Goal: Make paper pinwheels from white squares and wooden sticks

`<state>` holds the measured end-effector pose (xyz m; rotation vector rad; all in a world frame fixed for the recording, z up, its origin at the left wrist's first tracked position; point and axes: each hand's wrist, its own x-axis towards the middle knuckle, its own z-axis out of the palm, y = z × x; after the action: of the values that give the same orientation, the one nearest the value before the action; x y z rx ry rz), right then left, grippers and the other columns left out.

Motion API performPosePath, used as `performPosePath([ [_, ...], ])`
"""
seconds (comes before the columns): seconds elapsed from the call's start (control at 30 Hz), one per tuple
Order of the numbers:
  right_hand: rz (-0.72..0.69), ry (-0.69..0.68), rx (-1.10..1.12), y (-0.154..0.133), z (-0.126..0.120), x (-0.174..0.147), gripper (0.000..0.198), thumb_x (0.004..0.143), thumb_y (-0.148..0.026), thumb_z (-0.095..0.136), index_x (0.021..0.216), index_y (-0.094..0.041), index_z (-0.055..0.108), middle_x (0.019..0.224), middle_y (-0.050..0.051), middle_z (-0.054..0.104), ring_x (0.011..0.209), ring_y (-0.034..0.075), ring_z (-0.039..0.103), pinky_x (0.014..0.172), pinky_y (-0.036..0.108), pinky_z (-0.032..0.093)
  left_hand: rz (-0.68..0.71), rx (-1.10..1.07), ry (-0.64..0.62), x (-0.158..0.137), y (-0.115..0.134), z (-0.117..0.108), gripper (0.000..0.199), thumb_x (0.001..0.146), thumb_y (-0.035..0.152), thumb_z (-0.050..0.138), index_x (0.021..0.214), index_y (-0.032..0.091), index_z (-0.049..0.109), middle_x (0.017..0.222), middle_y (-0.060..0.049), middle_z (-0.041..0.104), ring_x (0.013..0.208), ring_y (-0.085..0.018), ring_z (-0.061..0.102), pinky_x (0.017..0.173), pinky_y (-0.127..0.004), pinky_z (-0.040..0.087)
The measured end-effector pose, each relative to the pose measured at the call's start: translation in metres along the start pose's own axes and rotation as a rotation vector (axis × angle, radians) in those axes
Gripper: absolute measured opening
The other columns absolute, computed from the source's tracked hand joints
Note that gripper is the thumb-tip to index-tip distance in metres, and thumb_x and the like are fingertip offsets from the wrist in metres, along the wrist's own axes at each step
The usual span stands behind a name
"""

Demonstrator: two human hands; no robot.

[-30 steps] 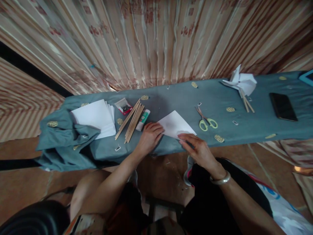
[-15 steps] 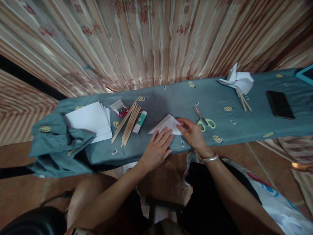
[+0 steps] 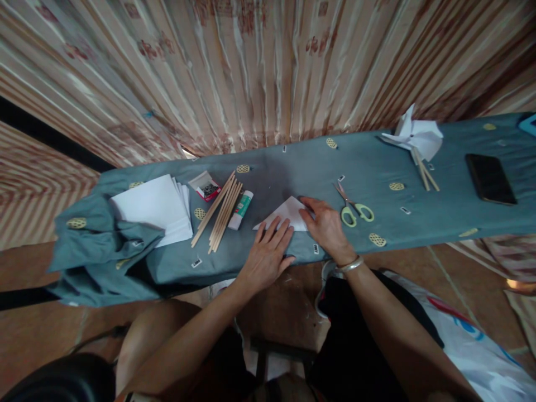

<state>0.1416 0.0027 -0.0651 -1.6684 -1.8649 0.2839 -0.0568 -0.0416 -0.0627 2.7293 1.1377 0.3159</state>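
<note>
A white sheet of paper point(image 3: 288, 209) folded into a triangle lies on the cloth-covered table. My left hand point(image 3: 268, 254) rests flat on its lower edge, fingers stretched out and slightly apart. At the triangle's right edge, my right hand point(image 3: 326, 226) has its fingers bent and closed on the paper, the index finger near the top corner. Part of the paper is hidden beneath both hands. Right of this hand lie scissors point(image 3: 355, 212) with green handles, blades spread a little. To the left of the paper is a glue stick point(image 3: 240, 210).
Several wooden sticks point(image 3: 224, 218) lie beside a small open box point(image 3: 205, 186) of dark little pieces. A stack of white paper point(image 3: 153, 204) sits at the left. Toward the right are a paper pinwheel point(image 3: 419, 134) on sticks and a black phone point(image 3: 491, 178). A curtain point(image 3: 251, 72) hangs behind.
My right hand has slid up along the paper's right edge toward the top corner. My left hand stays nearly in place. The view has shifted slightly.
</note>
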Motion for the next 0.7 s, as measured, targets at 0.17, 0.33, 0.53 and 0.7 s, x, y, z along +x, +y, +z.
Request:
performPosePath([
  [0.17,-0.033,-0.010,-0.046,-0.0012,0.0008,-0.0007,0.038,0.094,-0.027,0.045,0.122,-0.012,0.065,0.114,0.016,0.073,0.104,0.030,0.065,0.094,0.045,0.051,-0.003,-0.008,-0.005,0.0013,-0.0026,0.0010,0.066,0.095,0.047,0.050,0.148,0.012,0.034,0.155,-0.018,0.039,0.149,-0.033,0.026,0.120,-0.056,0.021],
  [0.33,-0.032,-0.002,-0.077,-0.0027,0.0016,-0.0006,0.037,0.094,-0.026,0.045,0.121,-0.011,0.066,0.113,0.015,0.073,0.103,0.030,0.066,0.093,0.044,0.051,-0.006,-0.016,-0.025,0.0026,-0.0046,0.0000,0.068,0.094,0.049,0.050,0.148,0.011,0.035,0.155,-0.019,0.039,0.148,-0.034,0.026,0.120,-0.057,0.021],
  [0.53,-0.047,0.014,-0.100,-0.0044,0.0047,-0.0013,0.037,0.094,-0.024,0.045,0.121,-0.009,0.065,0.113,0.016,0.073,0.103,0.030,0.065,0.095,0.044,0.050,-0.009,-0.018,-0.032,0.0032,-0.0056,0.0001,0.068,0.094,0.050,0.049,0.148,0.010,0.036,0.155,-0.019,0.039,0.147,-0.035,0.029,0.119,-0.057,0.022],
  [0.7,-0.038,0.015,-0.122,-0.0070,0.0057,-0.0018,0.037,0.094,-0.024,0.043,0.122,-0.011,0.065,0.111,0.015,0.073,0.102,0.029,0.064,0.093,0.044,0.049,-0.012,-0.023,-0.038,0.0035,-0.0058,-0.0001,0.068,0.094,0.051,0.049,0.148,0.011,0.036,0.155,-0.020,0.039,0.147,-0.035,0.029,0.119,-0.057,0.023],
])
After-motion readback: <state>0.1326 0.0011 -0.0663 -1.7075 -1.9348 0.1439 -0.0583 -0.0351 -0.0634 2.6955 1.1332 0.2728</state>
